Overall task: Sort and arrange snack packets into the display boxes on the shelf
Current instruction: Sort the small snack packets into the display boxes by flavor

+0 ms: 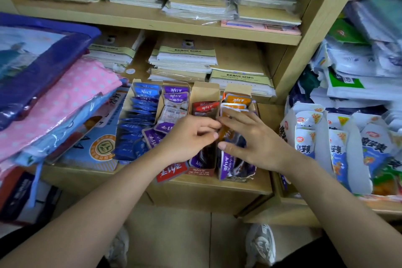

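Several cardboard display boxes stand side by side on the shelf. The blue packets' box [139, 119] is at the left, then the purple packets' box [174, 102], the red packets' box [204, 109] and the orange packets' box [237, 100] at the right. My left hand [187, 137] hovers over the red box with fingers curled towards an orange packet [223, 131]. My right hand [250, 139] lies over the orange box's front, its fingers and thumb around the same orange packet. Purple packets [226, 163] sit in that box's front.
Stacks of notebooks [182, 63] lie behind the boxes. Fabric bags in plastic [54, 102] pile up at the left. White snack bags [339, 137] fill the shelf at the right. A red packet [171, 172] lies at the shelf's front edge.
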The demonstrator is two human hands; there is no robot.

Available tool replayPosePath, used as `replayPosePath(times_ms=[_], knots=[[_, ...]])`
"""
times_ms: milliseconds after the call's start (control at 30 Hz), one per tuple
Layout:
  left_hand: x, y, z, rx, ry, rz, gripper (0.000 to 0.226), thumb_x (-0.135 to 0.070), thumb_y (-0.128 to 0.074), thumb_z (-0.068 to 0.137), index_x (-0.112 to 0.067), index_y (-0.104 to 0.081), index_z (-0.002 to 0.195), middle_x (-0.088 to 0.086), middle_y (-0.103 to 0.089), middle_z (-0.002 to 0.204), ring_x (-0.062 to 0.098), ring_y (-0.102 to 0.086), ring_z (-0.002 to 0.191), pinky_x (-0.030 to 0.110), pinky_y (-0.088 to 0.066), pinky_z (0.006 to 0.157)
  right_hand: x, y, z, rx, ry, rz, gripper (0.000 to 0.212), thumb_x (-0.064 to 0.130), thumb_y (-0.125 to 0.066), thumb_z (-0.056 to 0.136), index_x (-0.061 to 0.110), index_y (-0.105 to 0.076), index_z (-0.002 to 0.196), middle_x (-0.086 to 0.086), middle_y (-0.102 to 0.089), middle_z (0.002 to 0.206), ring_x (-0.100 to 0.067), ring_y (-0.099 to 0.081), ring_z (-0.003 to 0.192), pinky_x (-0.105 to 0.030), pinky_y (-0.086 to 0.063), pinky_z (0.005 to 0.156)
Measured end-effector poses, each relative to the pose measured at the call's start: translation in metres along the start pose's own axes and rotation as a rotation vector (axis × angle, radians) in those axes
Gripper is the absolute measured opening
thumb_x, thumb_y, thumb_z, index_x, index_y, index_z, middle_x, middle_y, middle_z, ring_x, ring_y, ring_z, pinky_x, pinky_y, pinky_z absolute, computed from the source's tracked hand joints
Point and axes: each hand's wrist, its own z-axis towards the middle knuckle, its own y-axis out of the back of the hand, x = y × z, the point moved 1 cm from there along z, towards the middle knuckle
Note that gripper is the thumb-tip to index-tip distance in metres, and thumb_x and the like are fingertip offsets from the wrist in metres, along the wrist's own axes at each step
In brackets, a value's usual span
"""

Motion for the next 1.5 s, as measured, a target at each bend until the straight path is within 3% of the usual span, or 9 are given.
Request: replayPosePath(times_ms=[233, 400, 633, 833, 1033, 1133, 1267, 1400, 1500], knots=[[0.015, 0.048, -0.018, -0.293, -0.023, 0.054, 0.020, -0.017, -0.072, 0.092, -0.025, -0.077, 0.109, -0.016, -0.076, 0.094, -0.004, -0.070, 0.090, 0.018, -0.054, 0.083, 0.011, 0.003, 0.023, -0.188, -0.060, -0.216, 0.062, 0.071, -0.040, 0.084, 0.025, -0.076, 0.106, 0.004, -0.069, 0.113, -0.023, -0.054, 0.114, -0.043, -0.045, 0.100], [0.051, 0.108, -0.018, -0.645, -0.041, 0.448, 0.017, -0.015, -0.071, 0.090, -0.020, -0.078, 0.105, -0.006, -0.077, 0.094, 0.006, -0.069, 0.082, 0.028, -0.056, 0.078, 0.048, 0.003, 0.050, -0.363, 0.037, 0.007, 0.035, 0.040, -0.069, 0.087, 0.018, -0.075, 0.113, 0.001, -0.071, 0.109, -0.022, -0.055, 0.106, -0.032, -0.044, 0.090], [0.088, 0.135, 0.001, -0.547, -0.008, 0.511, 0.018, -0.022, -0.074, 0.090, -0.016, -0.079, 0.106, -0.002, -0.069, 0.089, 0.011, -0.059, 0.076, 0.029, -0.048, 0.070, 0.074, -0.021, 0.099, -0.142, -0.001, -0.038, 0.070, 0.050, -0.066, 0.090, 0.028, -0.040, 0.151, 0.004, -0.034, 0.158, -0.025, -0.023, 0.143, -0.047, -0.025, 0.114], [0.089, 0.140, 0.006, -0.552, -0.085, 0.726, 0.012, -0.023, -0.071, 0.091, -0.025, -0.078, 0.083, -0.005, -0.071, 0.081, 0.025, -0.060, 0.082, 0.039, -0.053, 0.064, 0.071, -0.032, 0.114, -0.117, -0.004, -0.103, 0.071, 0.050, -0.063, 0.091, 0.030, -0.035, 0.154, 0.011, -0.041, 0.150, -0.024, -0.023, 0.138, -0.047, -0.025, 0.110], [0.073, 0.152, -0.008, -0.838, -0.151, 0.486, 0.013, -0.020, -0.063, 0.098, -0.014, -0.075, 0.096, 0.004, -0.076, 0.082, 0.022, -0.069, 0.070, 0.041, -0.055, 0.061, 0.058, -0.031, 0.114, -0.161, -0.008, 0.043, 0.065, 0.042, -0.073, 0.087, 0.031, -0.049, 0.146, 0.011, -0.051, 0.142, -0.015, -0.026, 0.133, -0.041, -0.028, 0.108], [0.055, 0.157, -0.018, -0.928, -0.245, 0.347, 0.020, -0.025, -0.061, 0.098, -0.011, -0.076, 0.101, 0.003, -0.077, 0.082, 0.018, -0.072, 0.070, 0.040, -0.057, 0.059, 0.056, -0.028, 0.115, -0.210, -0.034, 0.308, 0.061, 0.035, -0.075, 0.086, 0.029, -0.052, 0.143, 0.010, -0.058, 0.130, -0.013, -0.042, 0.130, -0.045, -0.046, 0.104], [0.039, 0.141, -0.028, -0.796, -0.280, 0.119, 0.017, -0.024, -0.063, 0.097, -0.016, -0.076, 0.105, -0.006, -0.076, 0.087, 0.014, -0.073, 0.075, 0.047, -0.059, 0.060, 0.074, -0.009, 0.113, -0.358, 0.012, 0.589, 0.058, 0.023, -0.073, 0.090, 0.028, -0.050, 0.143, 0.009, -0.059, 0.135, -0.007, -0.059, 0.111, -0.009, -0.050, 0.070], [0.030, 0.127, -0.035, -0.499, -0.271, -0.053, 0.013, -0.016, -0.065, 0.097, -0.022, -0.073, 0.106, -0.021, -0.073, 0.087, 0.004, -0.073, 0.085, 0.024, -0.059, 0.063, 0.087, -0.003, 0.104, -0.353, 0.134, 0.652, 0.023, 0.019, -0.069, 0.093, 0.027, -0.068, 0.115, 0.012, -0.073, 0.101, -0.009, -0.068, 0.088, -0.020, -0.053, 0.067], [0.033, 0.134, -0.037, -0.322, -0.194, -0.065, 0.019, -0.016, -0.067, 0.096, -0.025, -0.072, 0.112, -0.015, -0.075, 0.098, 0.003, -0.071, 0.097, 0.020, -0.057, 0.073, 0.080, -0.009, 0.095, -0.338, 0.131, 0.644, 0.013, 0.021, -0.068, 0.092, 0.023, -0.074, 0.104, 0.011, -0.074, 0.095, -0.010, -0.070, 0.093, -0.029, -0.059, 0.072]])
